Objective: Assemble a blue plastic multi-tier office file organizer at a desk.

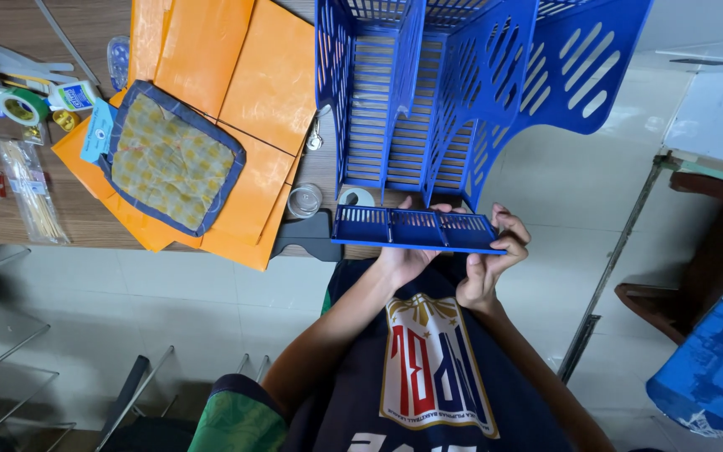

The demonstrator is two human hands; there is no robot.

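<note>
Blue plastic front strip (416,228) sits at the file rack's (445,92) 6 o'clock edge, over the desk (10,226) rim. Left hand (403,255) cups it from below, right hand (487,259) pinches its 3 o'clock end. Step looks like fitting; next calls for lining tabs up.

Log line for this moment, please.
left hand: holds blue front panel | right hand: grips panel end | blue file rack: on table edge
</note>
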